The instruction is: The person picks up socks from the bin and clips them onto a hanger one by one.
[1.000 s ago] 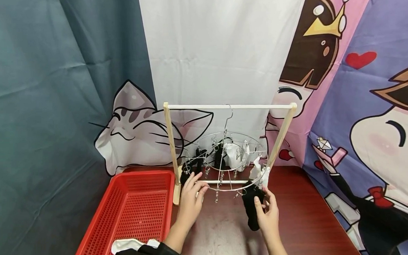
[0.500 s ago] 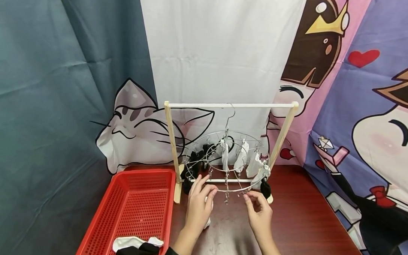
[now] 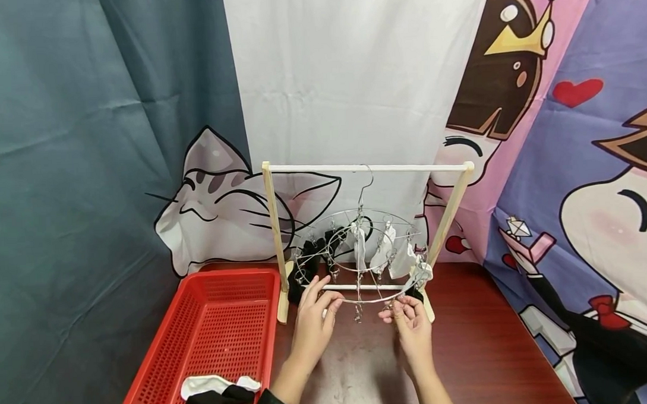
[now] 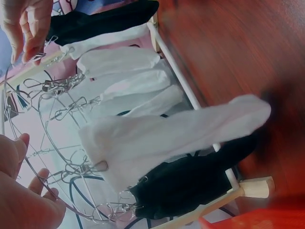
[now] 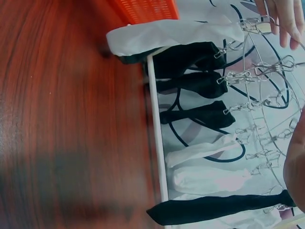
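A round wire sock hanger [image 3: 373,301] with metal clips hangs by its hook from a rack. My left hand [image 3: 313,328] holds its front rim, with the wire running between thumb and fingers in the left wrist view. The fingers of my right hand [image 3: 412,328] pinch a small metal clip [image 4: 38,56] at the rim's front right. A white sock [image 4: 176,133] hangs beside my left hand, and a black sock [image 4: 105,21] hangs just past my right hand. White socks [image 5: 209,180] and black socks [image 5: 198,114] are clipped around the rest of the ring.
The wooden rack [image 3: 275,239] with white bars stands on the reddish-brown table [image 3: 483,339]. Left of it sits a red plastic basket [image 3: 198,286] with a white sock [image 3: 204,384] and a black sock [image 3: 219,399] near its front. Printed curtains [image 3: 362,76] close off the back.
The hanger has turned, its front side swinging right, carrying the black sock away from my right hand toward the right post. My right hand has moved left and now pinches a clip.
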`<state>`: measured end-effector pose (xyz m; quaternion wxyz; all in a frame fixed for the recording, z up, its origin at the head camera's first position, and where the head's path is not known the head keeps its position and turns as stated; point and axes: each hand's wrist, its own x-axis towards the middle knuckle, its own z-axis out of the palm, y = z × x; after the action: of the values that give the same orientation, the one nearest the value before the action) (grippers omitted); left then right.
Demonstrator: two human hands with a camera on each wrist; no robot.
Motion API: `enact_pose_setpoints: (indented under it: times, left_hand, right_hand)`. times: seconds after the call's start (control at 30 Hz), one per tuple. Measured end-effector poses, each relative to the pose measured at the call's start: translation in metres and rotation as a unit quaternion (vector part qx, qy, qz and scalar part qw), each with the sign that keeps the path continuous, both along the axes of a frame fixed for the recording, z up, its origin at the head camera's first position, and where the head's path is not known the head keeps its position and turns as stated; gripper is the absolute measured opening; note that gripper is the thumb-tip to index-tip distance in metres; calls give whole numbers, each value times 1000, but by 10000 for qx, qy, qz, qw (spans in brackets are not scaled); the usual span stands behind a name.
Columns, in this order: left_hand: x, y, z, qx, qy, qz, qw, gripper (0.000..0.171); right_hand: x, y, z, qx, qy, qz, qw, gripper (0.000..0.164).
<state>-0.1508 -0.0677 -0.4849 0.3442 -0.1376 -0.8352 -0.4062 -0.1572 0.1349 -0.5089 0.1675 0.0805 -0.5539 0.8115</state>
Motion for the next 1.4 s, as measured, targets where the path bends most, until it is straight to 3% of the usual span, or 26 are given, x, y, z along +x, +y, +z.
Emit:
enact_pose_setpoints:
  times: [0.17,0.37,0.63,0.9,1.1,1.27,1.33,1.4]
  left_hand:
    - [-2,-4,0,5,-170,-77,9998,10]
    - [-4,-5,-3,30,-176,-74,9998,8]
    - [-3,-8,-7,115,-137,43,9998,6]
    - [2,-14,-3,-288,-446,110,9985,21]
    - [21,-25,10,-502,-471,373,9969,44]
    - [46,-56,13,-708,-721,954,9903,57]
    - [57,-76,9,-896,-1018,1143,9842,54]
    - [67,-97,3,-1140,-1582,1179,9737,48]
  right_hand:
    - [1,3,-1,234,51,341,9991,27]
    - [2,3,0,143,-370,663,9970,9]
    - [3,-1,2,244,-574,402,9972,20]
    - [5,-5,2,222,-569,163,9980,25]
    - [6,-6,0,310,-481,127,9983,20]
    - [6,-6,-1,483,-458,129,9977,21]
    - [6,-6,-2,559,-550,118,9969,19]
    - [6,-5,-2,614,-624,73,9961,19]
